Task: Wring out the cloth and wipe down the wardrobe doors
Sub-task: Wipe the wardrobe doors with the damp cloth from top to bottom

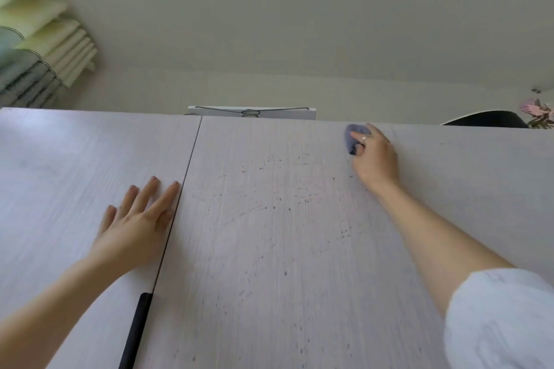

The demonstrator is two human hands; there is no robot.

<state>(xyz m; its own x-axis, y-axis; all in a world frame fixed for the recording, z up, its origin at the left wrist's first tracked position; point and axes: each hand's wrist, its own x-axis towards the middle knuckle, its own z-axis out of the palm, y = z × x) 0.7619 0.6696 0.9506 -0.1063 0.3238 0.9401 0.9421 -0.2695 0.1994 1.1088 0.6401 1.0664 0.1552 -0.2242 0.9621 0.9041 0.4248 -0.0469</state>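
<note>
Two pale wood-grain wardrobe doors fill the view, the left door [75, 174] and the right door [284, 219], split by a dark gap. My right hand [374, 156] grips a bunched blue-grey cloth [352, 136] and presses it against the right door near its top edge. Small dark droplets speckle the right door's middle. My left hand [138, 219] lies flat on the left door, fingers straight, right beside the gap.
A black bar handle [136, 332] runs down the left door's edge at the bottom. Above the doors sit a white board with a wire clip [251, 112], a dark rounded object [485, 121] and pink flowers [539, 112]. Folded curtains [39, 48] hang upper left.
</note>
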